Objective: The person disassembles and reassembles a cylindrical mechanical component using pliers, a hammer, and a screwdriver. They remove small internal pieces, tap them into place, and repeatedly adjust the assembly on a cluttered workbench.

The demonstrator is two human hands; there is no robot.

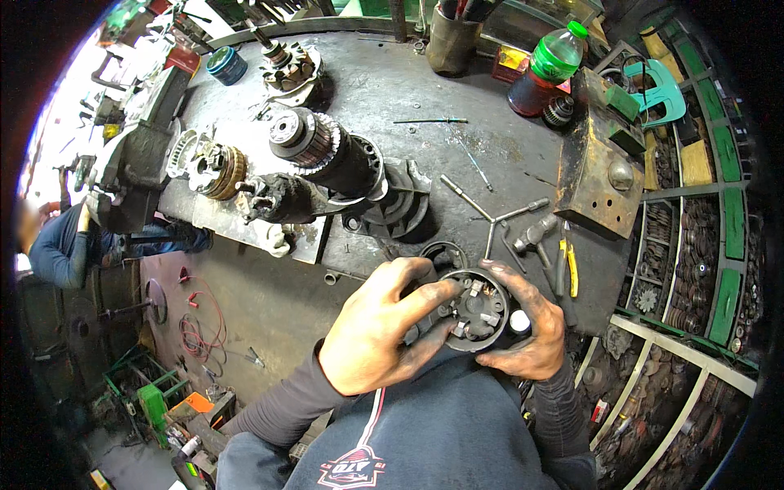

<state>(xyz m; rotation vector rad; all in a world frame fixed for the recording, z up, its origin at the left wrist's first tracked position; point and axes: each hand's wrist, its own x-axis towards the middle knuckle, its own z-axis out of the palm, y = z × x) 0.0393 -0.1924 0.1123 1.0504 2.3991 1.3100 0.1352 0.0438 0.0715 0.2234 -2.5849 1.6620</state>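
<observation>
Close to my body I hold a round, dark metal housing with a brush holder (474, 308) inside it. Its open face is turned up, showing metal brush pieces around a dark centre. My right hand (535, 327) grips the right side of its rim, thumb and fingers spread around it. At the left rim, my left hand (384, 322) has its thumb and index finger bent in against the brush holder's edge. What the remaining left fingers press on is partly hidden. Just behind it sits a dark ring-shaped part (443, 253). A small white-topped object (519, 321) shows beside my right palm.
An armature (314, 143) stands upright among starter motor parts on the metal workbench (367, 82). To the right lie a three-armed wrench (492, 219), a hammer (535, 234) and yellow-handled pliers (572, 269). A bottle (549, 69) stands farther back. Another person (69, 241) is at left.
</observation>
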